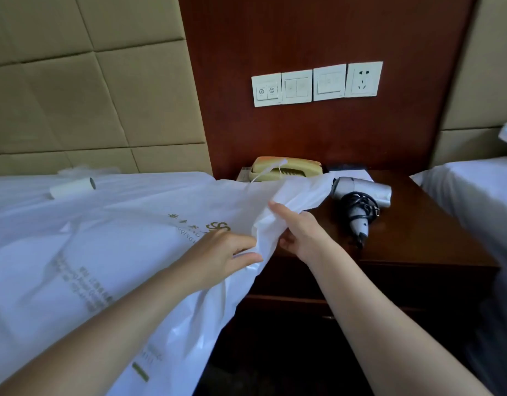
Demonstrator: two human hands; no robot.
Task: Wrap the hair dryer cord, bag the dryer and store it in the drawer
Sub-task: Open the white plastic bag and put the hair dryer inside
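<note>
The step in hand looks like opening the thin white plastic bag with green printing (pixel 132 238), which lies spread over the white-sheeted bed (pixel 23 195) with one end reaching across onto the dark wooden bedside desk (pixel 418 238). The left hand (pixel 226 250) pinches a fold of the film between thumb and fingers. Just beside it, the right hand (pixel 300 232) grasps the neighbouring fold, thumb laid on top and fingers curled beneath. The two grips sit close together on one bunched edge. Whether that edge is the bag's mouth cannot be told from here.

The silver hair dryer (pixel 360 190) lies on its side on the desk, beyond the right hand and apart from it. Its black cord (pixel 358 205) is already looped around the handle, so the wrapping appears finished.

To do this well, each hand should probably hold a single layer, then rub and draw the layers apart until the mouth gapes. Thin film tends to cling, so a slow sideways pull is likely better than a tug, which could tear it. It would help to keep the opening turned towards the dryer, so the nozzle can go in first and the cord loops stay put. The far end of the bag drapes close to the beige telephone (pixel 286 168), and a hard pull might drag against it. The drawer (pixel 375 278) under the desk top looks closed and would need a free hand later.
</note>
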